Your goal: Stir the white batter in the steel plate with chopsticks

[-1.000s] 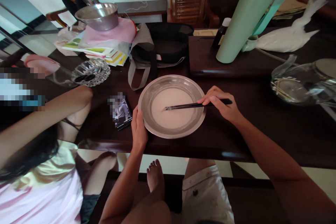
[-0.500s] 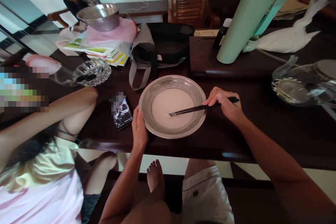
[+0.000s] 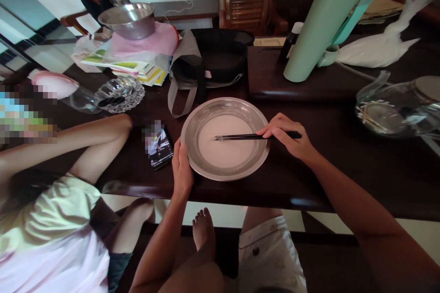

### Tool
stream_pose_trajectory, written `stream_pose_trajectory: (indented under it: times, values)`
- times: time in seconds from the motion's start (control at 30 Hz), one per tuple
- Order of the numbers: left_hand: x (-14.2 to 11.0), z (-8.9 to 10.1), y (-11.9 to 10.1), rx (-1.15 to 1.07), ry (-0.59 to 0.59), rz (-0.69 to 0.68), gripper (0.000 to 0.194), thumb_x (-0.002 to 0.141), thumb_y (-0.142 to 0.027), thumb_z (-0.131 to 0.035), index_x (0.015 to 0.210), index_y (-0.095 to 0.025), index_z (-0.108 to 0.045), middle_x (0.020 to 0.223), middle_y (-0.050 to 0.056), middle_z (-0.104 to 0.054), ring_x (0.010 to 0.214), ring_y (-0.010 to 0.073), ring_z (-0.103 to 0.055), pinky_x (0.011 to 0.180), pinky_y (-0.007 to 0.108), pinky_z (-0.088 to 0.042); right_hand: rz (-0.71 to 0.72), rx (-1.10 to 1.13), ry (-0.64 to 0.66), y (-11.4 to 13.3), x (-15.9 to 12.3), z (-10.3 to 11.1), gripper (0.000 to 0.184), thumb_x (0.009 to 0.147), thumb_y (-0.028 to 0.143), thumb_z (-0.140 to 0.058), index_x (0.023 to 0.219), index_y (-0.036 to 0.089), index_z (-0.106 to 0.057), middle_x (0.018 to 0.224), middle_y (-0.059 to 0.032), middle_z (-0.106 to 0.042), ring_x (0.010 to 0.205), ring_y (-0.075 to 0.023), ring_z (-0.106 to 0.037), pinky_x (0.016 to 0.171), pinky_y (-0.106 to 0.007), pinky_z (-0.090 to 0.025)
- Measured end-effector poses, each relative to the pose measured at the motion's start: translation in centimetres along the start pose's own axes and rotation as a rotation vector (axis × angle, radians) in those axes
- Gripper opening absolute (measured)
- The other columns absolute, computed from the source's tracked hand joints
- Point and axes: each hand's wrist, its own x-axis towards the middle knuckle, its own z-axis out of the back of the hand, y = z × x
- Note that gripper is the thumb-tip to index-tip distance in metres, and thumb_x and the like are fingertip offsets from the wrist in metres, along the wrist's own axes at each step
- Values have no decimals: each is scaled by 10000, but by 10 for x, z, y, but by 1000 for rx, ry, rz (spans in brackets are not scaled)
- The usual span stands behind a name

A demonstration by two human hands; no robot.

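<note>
A round metal pan holding a thin white liquid sits on the dark wooden table near its front edge. My left hand grips the pan's left rim, fingers closed against it. My right hand pinches a pair of black chopsticks at the pan's right rim. The chopstick tips reach left into the liquid, near its middle.
Another person's arm rests on the table at the left, beside a phone. Behind stand a glass ashtray, a black bag, a steel bowl on papers, a green tube and a glass jug.
The chopstick tips swung from the lower middle of the liquid up and left to its centre. The person at the left shifted their arm and leaned lower.
</note>
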Motion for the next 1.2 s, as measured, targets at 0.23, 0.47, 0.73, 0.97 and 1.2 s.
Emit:
stream_pose_trajectory:
  times: [0.23, 0.47, 0.73, 0.97, 1.2]
  values:
    - [-1, 0, 0, -3, 12, -10, 516, 971, -551, -431, 1252, -186, -664, 1274, 90, -680, 1218, 238, -583, 1063, 328, -414, -26, 56, -20, 1, 1, 1, 365, 983, 428, -530, 750, 287, -773, 783, -26, -789, 793, -230, -644, 767, -430, -501]
    - [0, 0, -1, 5, 13, -18, 518, 969, -543, -428, 1243, -173, -666, 1247, 94, -694, 1184, 238, -603, 1033, 329, -441, -23, 80, -100, -3, 0, 2, 393, 994, 408, -508, 729, 281, -769, 764, -25, -781, 781, -225, -663, 760, -427, -502]
    - [0, 0, -2, 2, 25, -12, 506, 972, -530, -425, 1245, -176, -663, 1251, 94, -685, 1189, 229, -601, 1030, 312, -437, -7, 35, -60, -1, 1, 1, 330, 984, 386, -537, 779, 291, -777, 827, -18, -799, 816, -221, -650, 781, -423, -500]
    - [0, 0, 1, -2, 6, -14, 505, 968, -540, -433, 1242, -185, -666, 1262, 90, -684, 1194, 232, -599, 1036, 321, -438, 7, 30, 15, 0, 0, 0, 304, 980, 377, -550, 798, 291, -779, 858, -15, -809, 821, -222, -643, 776, -422, -498]
    - [0, 0, 2, 5, 2, -1, 512, 966, -554, -440, 1239, -188, -672, 1263, 87, -683, 1183, 230, -600, 1030, 318, -443, -19, 96, -24, 0, 1, 1, 374, 992, 404, -516, 745, 286, -771, 784, -21, -794, 781, -224, -658, 751, -429, -506]
